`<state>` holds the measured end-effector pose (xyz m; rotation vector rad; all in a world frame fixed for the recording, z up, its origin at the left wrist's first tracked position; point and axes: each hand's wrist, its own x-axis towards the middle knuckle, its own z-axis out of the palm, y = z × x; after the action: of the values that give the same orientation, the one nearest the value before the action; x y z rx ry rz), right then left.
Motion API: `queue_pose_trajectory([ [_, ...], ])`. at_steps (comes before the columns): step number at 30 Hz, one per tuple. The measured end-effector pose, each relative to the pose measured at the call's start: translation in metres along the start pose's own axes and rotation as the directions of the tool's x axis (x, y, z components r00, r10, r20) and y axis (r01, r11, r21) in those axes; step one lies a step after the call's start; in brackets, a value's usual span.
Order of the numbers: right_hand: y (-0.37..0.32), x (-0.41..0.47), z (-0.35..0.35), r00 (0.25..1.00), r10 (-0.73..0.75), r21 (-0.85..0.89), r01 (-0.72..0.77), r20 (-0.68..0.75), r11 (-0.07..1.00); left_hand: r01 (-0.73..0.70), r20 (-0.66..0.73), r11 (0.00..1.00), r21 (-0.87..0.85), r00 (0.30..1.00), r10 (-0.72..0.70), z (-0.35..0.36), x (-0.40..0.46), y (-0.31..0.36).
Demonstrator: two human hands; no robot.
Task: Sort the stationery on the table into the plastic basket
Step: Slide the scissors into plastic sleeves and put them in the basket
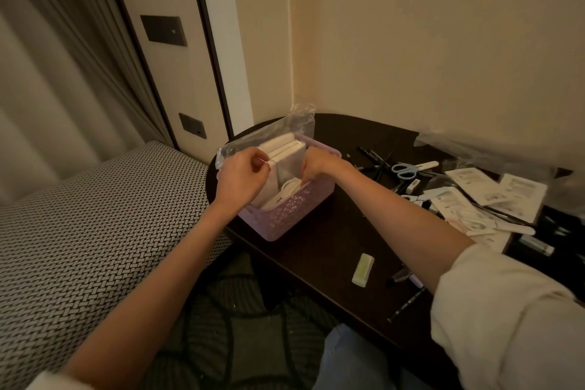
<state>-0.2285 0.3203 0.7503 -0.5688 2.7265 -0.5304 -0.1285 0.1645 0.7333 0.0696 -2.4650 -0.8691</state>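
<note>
Roughly a small part of the sort looks done, judged by what sits where. At frame centre, the lilac plastic basket (286, 212) stands on the dark table (319, 250) near its left edge and already holds several white, flat packs (283, 149) standing upright, plus a white coiled item (286, 188) low in front; what that coil is can't be told. A clear plastic bag (269, 133) is draped over the back-left of the basket, apparently wrapped around the packs.

Both hands are at the basket. The left hand (240, 179) is curled, with fingers pinched on the bag's edge at the basket's left rim. The right hand (316, 165) reaches down inside on the right; its fingers are bent and touch the contents, but whether sth. is actually gripped can't be told.

Much is left, mostly in the right half of the frame: black pens (376, 158) scattered approx. mid-right, blue-handled scissors (403, 169) just beside them, a spread of white printed packets (493, 193) further right, a small white eraser-like block (413, 185) between these. Lower centre-right, a pale green eraser (363, 270) lies alone, well apart from the basket, and another dark pen (406, 304) lies near the table's near edge. More clear plastic (474, 149) is bunched at the wall, upper right.

Est.: packs being settled now; pens, scissors, erasers, packets not yet in.
</note>
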Motion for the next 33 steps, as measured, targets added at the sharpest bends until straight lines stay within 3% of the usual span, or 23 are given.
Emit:
queue_pose_trajectory([
  [3, 0.007, -0.007, -0.001, 0.996, -0.087, 0.042, 0.088, -0.003, 0.995, 0.008, 0.017, 1.0, 0.001, 1.0, -0.008, -0.002, -0.001, 0.004],
  [6, 0.024, -0.026, -0.005, 0.968, -0.144, 0.093, 0.166, -0.204, 0.982, -0.004, -0.004, 0.999, -0.04, 1.0, 0.004, 0.001, -0.002, 0.013],
  [9, 0.058, -0.054, -0.016, 0.892, -0.069, 0.102, 0.127, -0.446, 0.987, -0.022, -0.061, 0.994, -0.109, 0.998, 0.016, 0.013, -0.007, 0.033],
  [11, 0.091, -0.078, -0.021, 0.853, 0.028, 0.123, 0.043, -0.521, 0.991, -0.05, -0.059, 0.989, -0.141, 0.997, 0.042, 0.028, -0.011, 0.051],
  [18, 0.207, -0.171, -0.023, 0.819, 0.259, 0.191, -0.186, -0.511, 0.964, -0.17, 0.202, 0.959, -0.228, 0.955, 0.217, 0.104, -0.024, 0.119],
  [25, 0.264, -0.208, -0.019, 0.767, 0.391, 0.267, -0.291, -0.509, 0.919, -0.311, 0.489, 0.945, -0.103, 0.811, 0.32, 0.192, -0.029, 0.148],
  [28, 0.272, -0.204, -0.014, 0.795, 0.358, 0.22, -0.284, -0.489, 0.933, -0.372, 0.505, 0.927, -0.041, 0.793, 0.341, 0.217, -0.026, 0.154],
  [33, 0.277, -0.181, -0.001, 0.829, 0.322, 0.147, -0.287, -0.457, 0.947, -0.378, 0.46, 0.925, 0.024, 0.826, 0.326, 0.246, -0.017, 0.159],
])
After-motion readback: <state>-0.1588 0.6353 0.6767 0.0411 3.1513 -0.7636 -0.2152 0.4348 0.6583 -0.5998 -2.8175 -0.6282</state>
